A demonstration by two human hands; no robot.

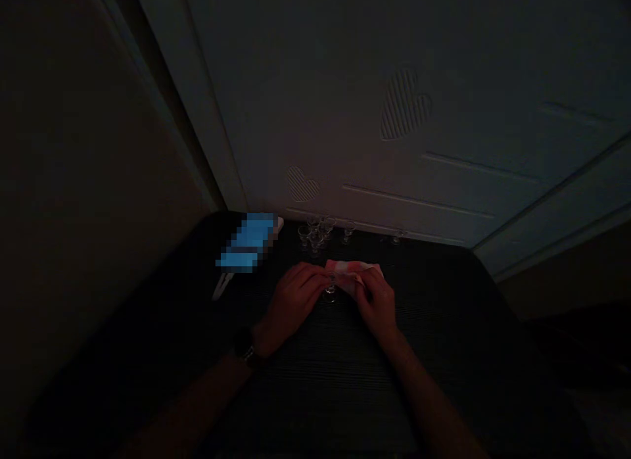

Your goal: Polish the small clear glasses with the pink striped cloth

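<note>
The scene is very dark. My left hand (294, 300) is closed around the stem of a small clear glass (330, 292) standing on the dark table (320, 380). My right hand (377, 302) is closed on a pink and white cloth (351, 272), which is pressed against the glass from the right. Both hands meet near the middle of the table. A dark watch sits on my left wrist.
Several small stemmed glasses (315, 234) stand in a cluster at the table's far edge, with two more (397, 237) further right. A glowing blue blurred screen (249, 243) lies at the back left. A pale wall with heart-shaped cutouts (404, 105) rises behind.
</note>
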